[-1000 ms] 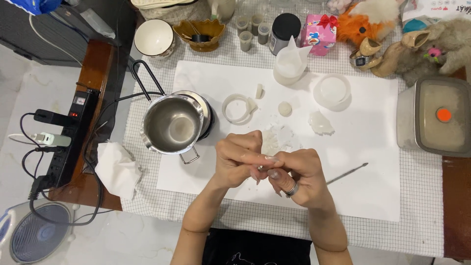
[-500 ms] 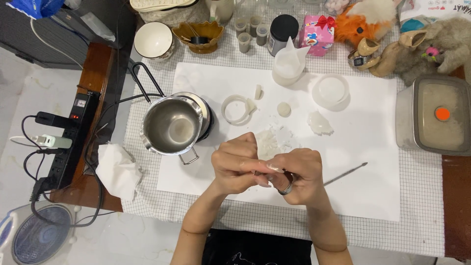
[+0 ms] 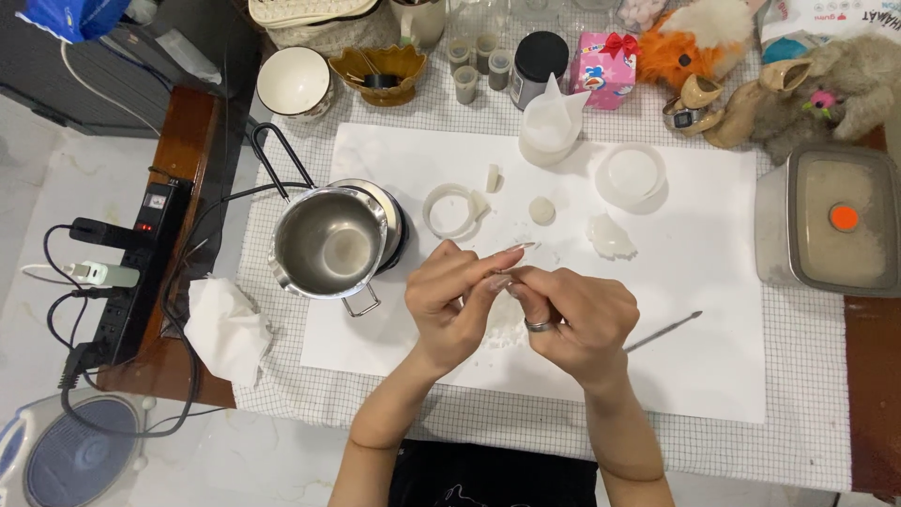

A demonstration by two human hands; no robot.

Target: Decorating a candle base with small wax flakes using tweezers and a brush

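Two hands meet over the white paper sheet (image 3: 713,310) at the front of the bench, and between their fingertips sits a small pale flake (image 3: 500,280), likely wax, too small to tell for sure. My left hand (image 3: 455,300) has its fingers partly curled, thumb and forefinger closing toward the flake; my right hand (image 3: 577,314), with a ring on one finger, is curled tighter and pinches at the same spot, so both seem to share the piece. I judge this to be the picking or peeling step, working residue off my fingers or breaking a bit apart; the next move calls for a light, steady pinch so the flake does not crumble. Just below my hands lies a scatter of white crumbs (image 3: 507,333). Near on the left stands the steel pot (image 3: 330,242), beyond are a white ring (image 3: 450,210) and a pale lump (image 3: 610,237), and to the right a thin metal pick (image 3: 664,330).
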